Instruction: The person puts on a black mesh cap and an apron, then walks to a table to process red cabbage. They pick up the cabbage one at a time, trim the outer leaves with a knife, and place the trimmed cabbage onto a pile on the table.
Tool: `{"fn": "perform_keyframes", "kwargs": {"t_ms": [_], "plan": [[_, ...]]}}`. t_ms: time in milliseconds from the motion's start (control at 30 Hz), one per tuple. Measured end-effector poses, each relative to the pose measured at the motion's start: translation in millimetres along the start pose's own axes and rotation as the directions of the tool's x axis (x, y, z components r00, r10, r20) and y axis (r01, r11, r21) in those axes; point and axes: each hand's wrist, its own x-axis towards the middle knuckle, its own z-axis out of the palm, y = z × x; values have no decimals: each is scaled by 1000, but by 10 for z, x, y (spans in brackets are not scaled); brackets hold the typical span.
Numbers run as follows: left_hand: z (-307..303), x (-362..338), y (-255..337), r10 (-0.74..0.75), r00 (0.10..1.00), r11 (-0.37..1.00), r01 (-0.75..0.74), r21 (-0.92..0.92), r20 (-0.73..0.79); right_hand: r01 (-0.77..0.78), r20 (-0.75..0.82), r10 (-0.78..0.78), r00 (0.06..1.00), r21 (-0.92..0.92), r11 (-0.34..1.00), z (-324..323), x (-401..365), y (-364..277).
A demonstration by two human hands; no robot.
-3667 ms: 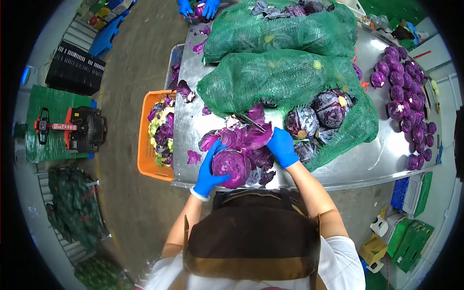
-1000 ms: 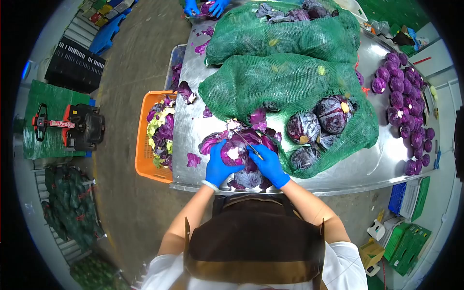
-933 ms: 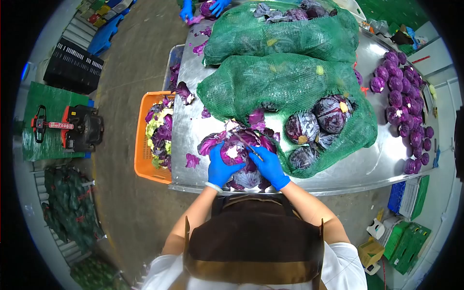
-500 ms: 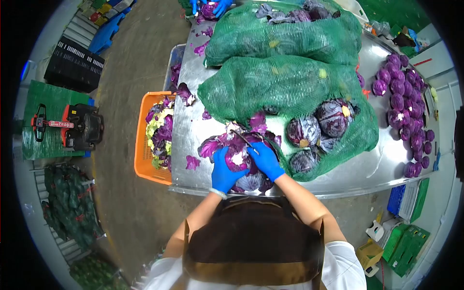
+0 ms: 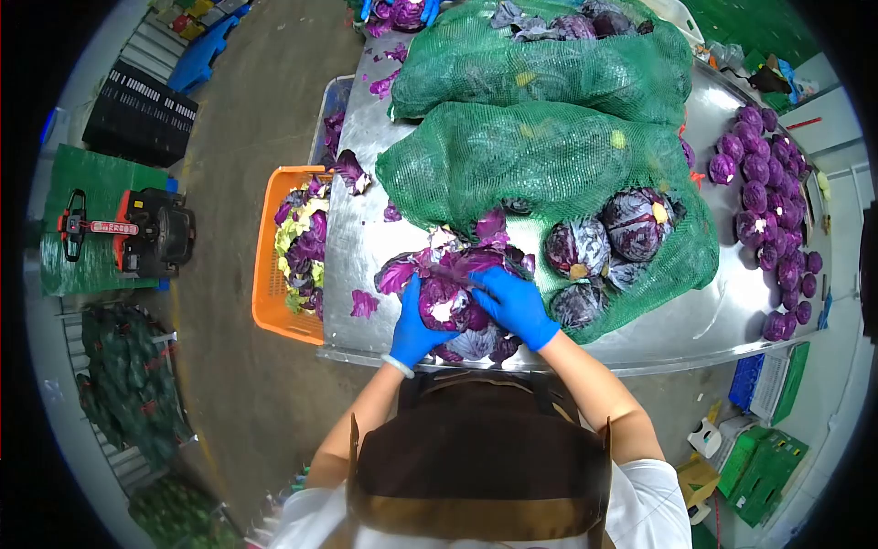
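From where I'm standing, the left hand (image 5: pixel 416 327) is clamped around the side of a red cabbage (image 5: pixel 441 309), which sits just to the right of its palm, near the table's (image 5: pixel 358 261) front edge. The right hand (image 5: pixel 514 306) has its fingers bent over the cabbage's far side; I can't tell whether they're closed on anything, though the blurred streak (image 5: pixel 448 273) at their tips may be a blade. If it is, a slip on those slick leaves could nick the left fingers, and the round head could roll if that hold eases. Loose leaves (image 5: pixel 399 273) crowd in beyond both hands, and a green mesh bag (image 5: pixel 530 156) hems in the right one, whole cabbages (image 5: pixel 578 249) showing beside it. An orange crate (image 5: pixel 273 274) stands left of the left hand; a co-worker's gloved hand (image 5: pixel 430 12) is well beyond.
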Motion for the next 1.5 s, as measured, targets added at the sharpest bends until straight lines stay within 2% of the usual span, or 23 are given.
{"fn": "perform_keyframes", "kwargs": {"t_ms": [100, 200, 300, 400, 567, 667, 767, 800, 900, 1000, 1033, 1067, 1100, 1133, 1233, 1300, 1367, 1433, 1467, 1500], "plan": [[-12, 86, 149, -7, 1000, 998, 5, 58, 24, -46, 321, 105, 941, -185, 982, -301, -138, -227], [-27, 139, 188, -35, 998, 998, 33, 51, 42, -15, 334, 104, 937, -257, 966, -466, -290, -182], [-22, 132, 190, 4, 999, 992, -8, 126, 36, -9, 313, 105, 944, -293, 956, -501, -399, -146], [-25, 126, 201, -14, 999, 996, 12, 87, 30, 6, 302, 96, 949, -318, 948, -490, -414, -175], [-8, 89, 134, 14, 1000, 992, -17, 128, 24, 29, 291, 83, 953, -358, 933, -492, -390, -237], [8, 99, 168, 5, 1000, 991, -8, 135, 21, -3, 281, 135, 950, -425, 905, -464, -375, -197], [-5, 59, 219, 14, 1000, 991, -17, 130, 25, -306, 68, 362, 930, -403, 863, -306, -351, 88], [-10, 61, 238, 26, 999, 991, -29, 127, 23, -354, 127, 441, 888, -422, 835, -317, -274, 61], [5, 31, 272, 15, 1000, 994, -18, 110, 28, -125, 7, 126, 992, -43, 991, -209, -108, -398], [42, 26, 330, 40, 998, 991, -47, 124, 56, -74, 89, 87, 992, -141, 987, 151, -10, -365], [29, 40, 350, 52, 997, 989, -59, 133, 58, -98, 175, 120, 977, -130, 987, 205, 29, -261], [25, 28, 324, 55, 997, 971, -67, 229, 61, -120, 259, 148, 954, -119, 986, 251, 84, -139], [9, 45, 303, 44, 997, 975, -57, 215, 66, -142, 345, 171, 923, -110, 984, 241, 174, -93], [0, 38, 281, 29, 997, 979, -43, 199, 75, -89, 384, 121, 915, -99, 991, 211, 213, -87], [24, 16, 244, 56, 995, 966, -75, 249, 82, 58, 433, 22, 901, -172, 983, 290, 241, 34], [30, 15, 261, 53, 996, 965, -70, 252, 74, -158, 268, 195, 943, -153, 975, 277, 296, 288], [-22, -43, 237, 83, 990, 969, -106, 223, 112, -314, 63, 321, 945, -94, 945, 355, 226, 683], [-126, -122, 245, 135, 985, 972, -152, 178, 109, -367, 137, 372, 918, -62, 928, 208, 185, 563], [-164, -183, 287, -38, 997, 998, 42, -55, 70, -365, 158, 359, 920, 14, 931, 176, 163, 461], [-218, -264, 352, -224, 972, 929, 237, -285, 77, -373, 183, 352, 918, 93, 923, 153, 104, 323]]}}
